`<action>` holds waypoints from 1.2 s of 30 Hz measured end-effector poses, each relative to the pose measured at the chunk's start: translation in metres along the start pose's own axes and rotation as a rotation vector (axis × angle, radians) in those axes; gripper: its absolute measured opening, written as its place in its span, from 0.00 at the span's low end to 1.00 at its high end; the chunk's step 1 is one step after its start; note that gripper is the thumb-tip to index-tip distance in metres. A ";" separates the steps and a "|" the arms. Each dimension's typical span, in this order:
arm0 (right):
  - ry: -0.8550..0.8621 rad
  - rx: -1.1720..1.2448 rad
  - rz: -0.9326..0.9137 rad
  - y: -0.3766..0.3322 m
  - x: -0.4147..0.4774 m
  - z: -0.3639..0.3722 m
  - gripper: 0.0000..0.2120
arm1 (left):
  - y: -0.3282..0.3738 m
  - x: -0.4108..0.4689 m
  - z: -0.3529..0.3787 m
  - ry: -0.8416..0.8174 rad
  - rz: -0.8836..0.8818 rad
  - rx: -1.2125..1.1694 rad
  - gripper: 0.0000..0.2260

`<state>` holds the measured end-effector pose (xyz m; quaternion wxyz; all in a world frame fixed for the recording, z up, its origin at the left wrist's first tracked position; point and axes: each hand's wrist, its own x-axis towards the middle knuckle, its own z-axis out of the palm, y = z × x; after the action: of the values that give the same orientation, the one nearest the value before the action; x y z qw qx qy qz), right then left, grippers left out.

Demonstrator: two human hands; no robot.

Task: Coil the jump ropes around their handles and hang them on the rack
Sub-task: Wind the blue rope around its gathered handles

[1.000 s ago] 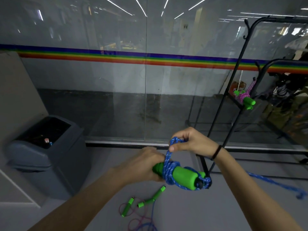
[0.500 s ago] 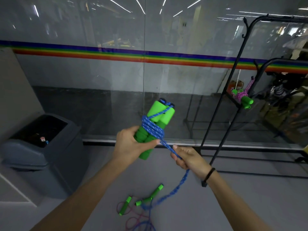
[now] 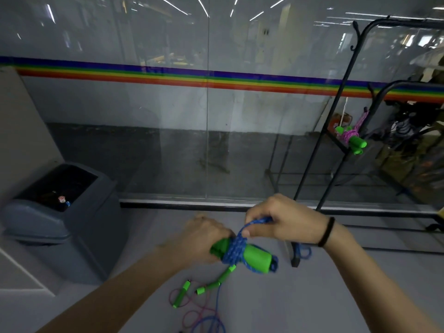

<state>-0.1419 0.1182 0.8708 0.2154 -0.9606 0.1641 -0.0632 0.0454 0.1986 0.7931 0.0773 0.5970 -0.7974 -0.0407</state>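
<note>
**Winding the blue rope onto its handles**

The left hand (image 3: pixel 204 239) clasps one end of the green handles (image 3: pixel 257 257), held roughly level in front of the body, above the floor. The right hand (image 3: pixel 281 224) pinches the blue rope (image 3: pixel 234 251) just above the turns wound round the handles' middle. Slack rope hangs below the right wrist and trails down to the floor.

For a sound coil, as judged from this view:
- Draw each turn taut before it passes over.
- Lay the turns side by side rather than heaped.
- Clamp the handles firmly so they do not splay.
- Let the slack feed freely, since it may snag the loose ropes (image 3: pixel 199 306) lying beneath.
- Leave a short tail for hanging.

A coiled pink rope (image 3: pixel 352 138) hangs on the rack (image 3: pixel 336 116) at right, well apart from the hands, and shows the likely finished form.
</note>
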 end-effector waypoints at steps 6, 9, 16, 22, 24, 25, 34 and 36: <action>0.157 0.542 0.120 0.052 0.012 0.021 0.06 | 0.009 -0.005 -0.008 0.167 0.065 -0.538 0.12; 0.342 0.783 0.286 0.060 0.011 0.051 0.12 | 0.009 -0.004 -0.013 0.307 -0.104 -0.767 0.17; 0.199 0.908 0.412 0.045 0.014 0.094 0.19 | -0.002 0.000 -0.006 0.520 -0.448 -0.861 0.20; 0.057 0.485 0.353 0.028 0.006 0.084 0.17 | -0.017 0.006 -0.001 0.552 -0.623 -0.703 0.20; -0.019 0.212 0.288 0.023 0.001 0.075 0.16 | -0.019 0.004 -0.001 0.453 -0.612 -0.613 0.29; -0.054 0.114 0.272 0.021 -0.002 0.073 0.14 | -0.018 0.004 -0.002 0.368 -0.598 -0.527 0.29; -0.250 -0.294 0.195 0.003 -0.008 0.035 0.11 | 0.011 0.004 0.011 -0.128 -0.198 -0.009 0.16; -0.229 -0.125 0.170 0.009 -0.005 0.022 0.09 | 0.015 0.002 0.009 -0.204 -0.043 -0.039 0.15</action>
<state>-0.1454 0.1207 0.8464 0.1771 -0.9556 0.2230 0.0755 0.0293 0.2006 0.7864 0.0063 0.6051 -0.7873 -0.1184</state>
